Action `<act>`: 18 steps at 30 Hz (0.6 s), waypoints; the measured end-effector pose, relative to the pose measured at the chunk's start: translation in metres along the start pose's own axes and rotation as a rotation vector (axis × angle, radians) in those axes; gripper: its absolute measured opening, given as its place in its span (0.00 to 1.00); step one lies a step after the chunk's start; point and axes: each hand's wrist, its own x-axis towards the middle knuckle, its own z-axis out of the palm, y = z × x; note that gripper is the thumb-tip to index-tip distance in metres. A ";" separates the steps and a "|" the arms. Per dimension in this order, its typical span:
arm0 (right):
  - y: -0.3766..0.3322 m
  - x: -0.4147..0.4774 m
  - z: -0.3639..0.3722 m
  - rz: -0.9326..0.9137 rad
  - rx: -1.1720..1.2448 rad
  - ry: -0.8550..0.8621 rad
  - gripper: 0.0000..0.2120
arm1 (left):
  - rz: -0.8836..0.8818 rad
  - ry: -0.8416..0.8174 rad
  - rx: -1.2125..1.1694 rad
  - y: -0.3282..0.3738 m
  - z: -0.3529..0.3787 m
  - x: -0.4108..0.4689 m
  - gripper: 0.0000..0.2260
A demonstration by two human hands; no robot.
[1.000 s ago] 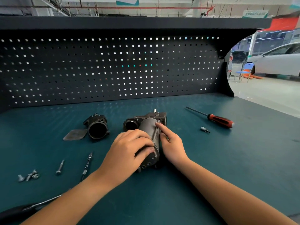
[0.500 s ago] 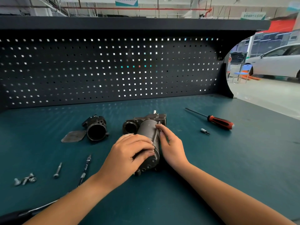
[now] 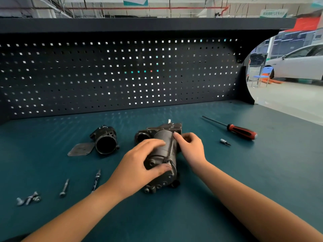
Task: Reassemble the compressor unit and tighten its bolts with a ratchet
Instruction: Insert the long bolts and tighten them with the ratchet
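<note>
- Lower left of frame, on the bench (image 3: pixel 244 180): a small heap of loose bolts (image 3: pixel 28 199). To its right lie one long bolt (image 3: pixel 64 188) and a slim dark rod (image 3: pixel 96 180), each apart from the others.
- Left of centre: a flat gasket plate (image 3: pixel 81 149) lies against the black cylinder housing (image 3: pixel 105 139), whose open mouth faces me. I judge neither is fitted yet.
- Centre: the compressor unit (image 3: pixel 164 151) lies on its side with its end cap toward me.
- My left hand (image 3: pixel 139 165) wraps over the motor can, fingers curled across the top. The thumb presses beside a bolt head on the near cap.
- My right hand (image 3: pixel 190 147) sits against the unit's right flank with fingers curled. The index tip is on the through-bolt (image 3: pixel 172 147) that runs along the can. I cannot tell whether it pinches the bolt or only touches it.
- Handling, my judgement: cast metal, so rigid and probably heavy. The round can will want to roll and looks smooth, possibly slick. Best hold is a full wrap on the can with the blocky far end steadied, fingers kept clear of the open port.
- Right of centre: a socket bit (image 3: pixel 225 142), then a red-handled screwdriver (image 3: pixel 242 131), both well apart from the unit. I cannot make out a ratchet.
</note>
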 end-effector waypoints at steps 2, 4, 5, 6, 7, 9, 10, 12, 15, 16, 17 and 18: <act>-0.001 0.004 -0.001 -0.029 -0.023 0.014 0.16 | -0.092 -0.033 -0.015 -0.004 0.000 0.001 0.21; -0.004 0.007 -0.001 -0.032 0.005 -0.088 0.20 | -0.108 -0.039 0.019 -0.006 0.001 0.001 0.21; -0.005 0.007 0.000 -0.037 0.025 -0.141 0.20 | -0.108 -0.033 0.033 -0.006 0.001 0.002 0.21; -0.004 0.006 0.000 -0.045 0.027 -0.168 0.19 | -0.111 -0.028 0.040 -0.006 0.001 0.002 0.21; -0.002 0.005 0.000 -0.055 0.011 -0.178 0.19 | -0.116 -0.024 0.041 -0.006 0.001 0.003 0.21; 0.000 0.003 -0.001 -0.060 -0.023 -0.206 0.22 | -0.118 -0.011 0.040 -0.006 0.002 0.005 0.21; 0.001 0.002 -0.002 -0.056 -0.025 -0.230 0.24 | -0.119 0.000 0.034 -0.006 0.003 0.005 0.21; 0.002 0.001 -0.006 -0.061 -0.006 -0.293 0.26 | -0.123 0.022 0.001 -0.005 0.005 0.004 0.22; -0.002 -0.004 -0.014 -0.055 0.008 -0.389 0.28 | -0.113 -0.012 -0.043 -0.008 0.006 0.003 0.22; -0.004 -0.006 -0.019 -0.043 0.005 -0.422 0.30 | -0.112 -0.054 -0.058 -0.010 0.005 0.002 0.23; -0.005 -0.010 -0.025 -0.041 -0.008 -0.465 0.34 | -0.118 -0.107 -0.067 -0.014 0.002 0.001 0.24; -0.004 -0.015 -0.032 -0.052 -0.041 -0.521 0.38 | -0.138 -0.162 -0.060 -0.018 -0.001 -0.001 0.26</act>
